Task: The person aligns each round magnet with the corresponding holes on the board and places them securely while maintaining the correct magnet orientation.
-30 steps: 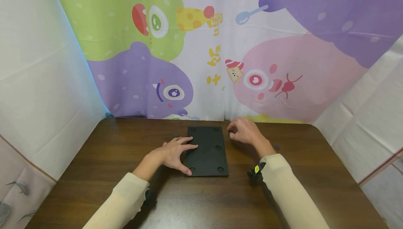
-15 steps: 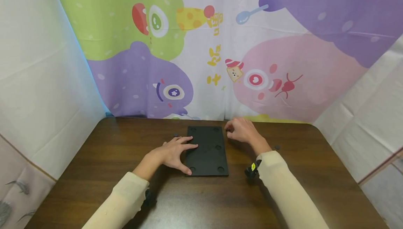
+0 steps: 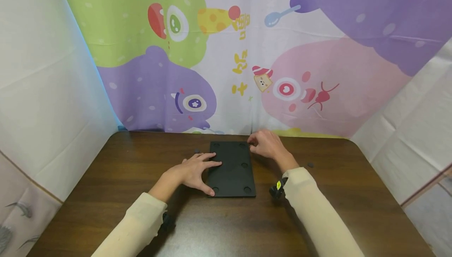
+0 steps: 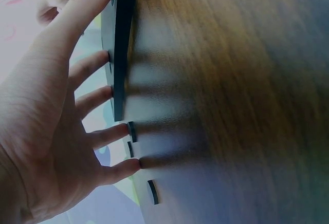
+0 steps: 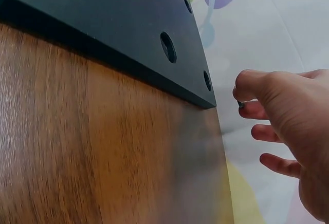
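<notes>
A flat black board (image 3: 231, 174) with several round recesses lies on the table. My left hand (image 3: 194, 172) is spread across its left side, thumb near the front left corner and two fingertips on its top; in the left wrist view the other two fingers (image 4: 121, 170) reach past it. At the far right corner of the board is my right hand (image 3: 267, 145). Its thumb and forefinger pinch a small dark piece (image 5: 240, 104), mostly hidden by the fingers and apparently a disc. The right wrist view has this hand raised just beyond an open recess (image 5: 207, 80).
Small dark discs lie on the brown wooden table (image 3: 219, 225): one disc (image 3: 310, 165) to the right, another disc (image 3: 197, 151) beyond my left hand. The left wrist view has a further disc (image 4: 153, 192) near that hand. A printed cloth (image 3: 233, 64) hangs behind.
My right hand has moved left, from beside the board to its far right corner, still pinching the small piece. The left hand and board stay put.
</notes>
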### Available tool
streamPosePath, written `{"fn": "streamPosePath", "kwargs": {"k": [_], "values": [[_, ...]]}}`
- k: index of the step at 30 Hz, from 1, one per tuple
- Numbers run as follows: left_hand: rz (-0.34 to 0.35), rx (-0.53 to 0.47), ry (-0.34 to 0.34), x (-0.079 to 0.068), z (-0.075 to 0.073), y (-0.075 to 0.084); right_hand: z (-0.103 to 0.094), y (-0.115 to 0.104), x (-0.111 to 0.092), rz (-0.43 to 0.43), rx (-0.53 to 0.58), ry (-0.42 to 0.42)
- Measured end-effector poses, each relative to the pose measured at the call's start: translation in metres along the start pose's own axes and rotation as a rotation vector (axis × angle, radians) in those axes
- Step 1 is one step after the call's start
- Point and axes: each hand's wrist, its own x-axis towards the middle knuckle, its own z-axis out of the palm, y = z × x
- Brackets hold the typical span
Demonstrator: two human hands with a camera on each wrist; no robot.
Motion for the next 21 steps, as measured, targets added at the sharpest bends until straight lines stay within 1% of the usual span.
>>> {"fn": "streamPosePath", "kwargs": {"k": [1, 8, 10, 14, 15, 18, 19, 21], "values": [[0.001, 0.011, 0.004, 0.000, 0.001, 0.000, 0.000, -0.001, 0.000, 0.000, 0.000, 0.001], [-0.005, -0.013, -0.014, -0.011, -0.014, 0.020, 0.003, -0.005, 0.005, 0.013, -0.019, -0.002], [-0.017, -0.019, -0.018, -0.012, -0.014, 0.022, 0.004, -0.005, 0.007, 0.014, -0.023, -0.006], [-0.020, -0.014, -0.018, -0.011, -0.013, 0.020, 0.006, -0.005, 0.010, 0.004, -0.031, 0.000], [-0.022, -0.030, -0.024, -0.013, -0.016, 0.023, 0.006, -0.006, 0.010, 0.001, -0.031, 0.004], [-0.009, -0.029, -0.023, -0.014, -0.017, 0.025, 0.006, -0.007, 0.012, -0.006, -0.027, 0.015], [0.006, -0.017, -0.012, -0.012, -0.014, 0.021, 0.006, -0.007, 0.012, -0.004, -0.024, 0.018], [0.007, -0.008, -0.010, -0.010, -0.012, 0.018, 0.007, -0.008, 0.012, 0.002, -0.017, 0.022]]}}
